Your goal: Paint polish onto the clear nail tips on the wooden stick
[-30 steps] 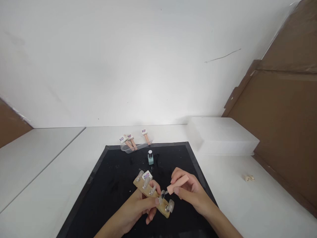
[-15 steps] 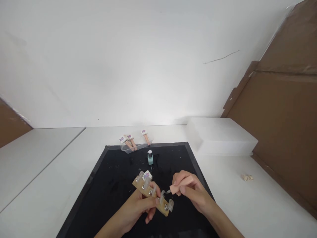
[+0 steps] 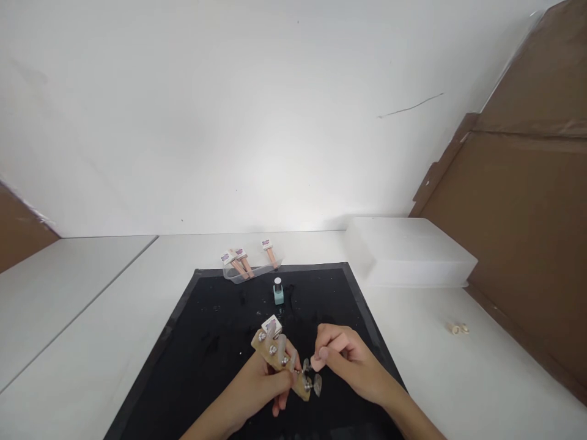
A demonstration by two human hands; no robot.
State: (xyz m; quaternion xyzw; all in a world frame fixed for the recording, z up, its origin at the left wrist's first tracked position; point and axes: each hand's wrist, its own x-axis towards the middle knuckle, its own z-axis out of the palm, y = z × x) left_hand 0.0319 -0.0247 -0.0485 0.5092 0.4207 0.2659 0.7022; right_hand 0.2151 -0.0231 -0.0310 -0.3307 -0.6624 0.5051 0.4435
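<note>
My left hand (image 3: pixel 270 379) is closed around a wooden nail-tip stand (image 3: pixel 262 348), held tilted above the black mat. Several clear nail tips (image 3: pixel 281 348) stick up from silver studs along it. In my right hand (image 3: pixel 351 363), thumb and fingers pinch a pink-capped nail polish brush (image 3: pixel 318 363), most of its cap hidden by the fingers. Its brush end is at a clear tip near the lower right of the stand; whether they touch I cannot tell. Just beyond the stand shows a white-labelled polish bottle (image 3: pixel 271 325), partly hidden.
A small teal polish bottle (image 3: pixel 278 293) stands upright on the black mat (image 3: pixel 206 324). Behind it, a clear tray (image 3: pixel 237 280) holds several pink-handled bottles. At the right are a white translucent box (image 3: pixel 413 263) and two small cream rings (image 3: pixel 458 329).
My left hand has turned the nail-tip stand, so its nail tips now lean more to the right. My right hand has tilted the brush, and less of its pink cap shows.
</note>
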